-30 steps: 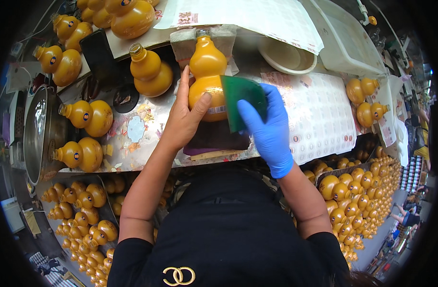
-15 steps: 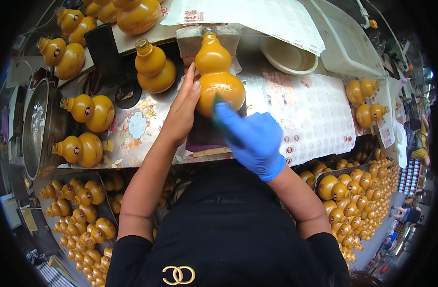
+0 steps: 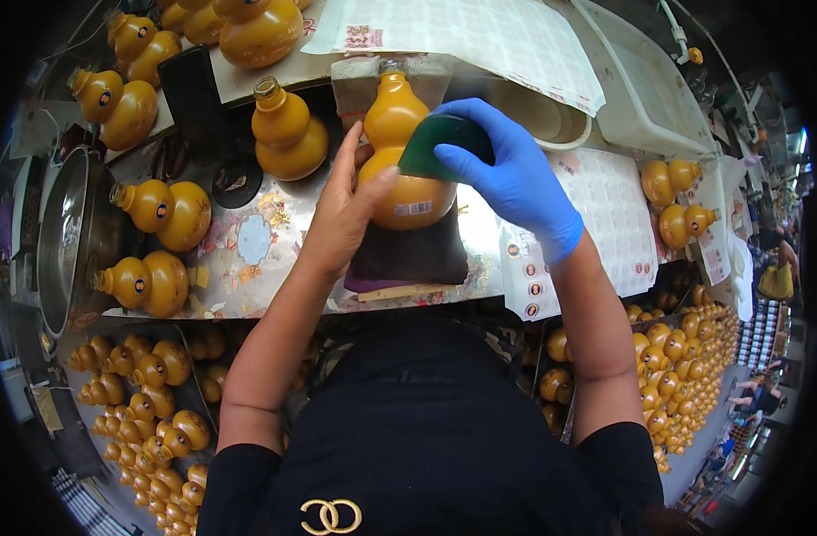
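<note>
A glossy amber gourd-shaped bottle (image 3: 396,109) lies with its neck pointing away from me, its lower bulb on a dark cushion (image 3: 407,255). Its neck end rests by a grey cloth pad (image 3: 349,82). My bare left hand (image 3: 344,207) grips the bottle's left side, thumb over the lower bulb. In a blue glove, my right hand (image 3: 526,174) pinches a dark green flat scraper (image 3: 442,146) between thumb and fingers. The scraper lies against the bottle's right side near the waist, hiding part of it. Below it shows a small white barcode label (image 3: 414,209).
Sheets of round stickers (image 3: 605,210) lie at right, beside a pale bowl (image 3: 551,125) and a white plastic tub (image 3: 650,89). More amber bottles (image 3: 290,134) stand at left, near a black phone (image 3: 191,94) and a metal basin (image 3: 69,241). Crates of bottles (image 3: 685,357) flank me below.
My right hand has moved up and right with the scraper, from the lower bulb toward the waist. The barcode label has come into view on the lower bulb. My left thumb has shifted onto the bulb.
</note>
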`<act>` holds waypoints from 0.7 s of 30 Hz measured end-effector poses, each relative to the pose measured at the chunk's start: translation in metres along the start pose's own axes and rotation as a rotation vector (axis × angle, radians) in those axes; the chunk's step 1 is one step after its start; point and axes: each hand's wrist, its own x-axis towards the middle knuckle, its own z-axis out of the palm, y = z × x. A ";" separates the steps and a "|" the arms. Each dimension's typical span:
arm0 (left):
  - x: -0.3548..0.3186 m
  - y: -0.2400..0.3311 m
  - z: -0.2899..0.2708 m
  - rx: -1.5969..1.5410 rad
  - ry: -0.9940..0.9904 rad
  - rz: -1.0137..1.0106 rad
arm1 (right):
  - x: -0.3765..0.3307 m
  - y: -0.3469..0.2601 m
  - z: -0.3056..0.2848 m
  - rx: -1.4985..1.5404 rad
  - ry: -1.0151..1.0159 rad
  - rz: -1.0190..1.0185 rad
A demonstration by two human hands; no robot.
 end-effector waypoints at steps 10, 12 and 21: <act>0.011 -0.001 0.008 -0.003 0.085 -0.005 | 0.005 0.004 0.002 -0.048 0.119 -0.046; 0.011 -0.002 0.009 -0.059 0.094 -0.021 | 0.000 0.003 0.005 0.033 0.108 -0.051; 0.011 0.005 0.009 0.136 0.123 -0.048 | 0.012 -0.008 -0.001 -0.206 0.014 -0.074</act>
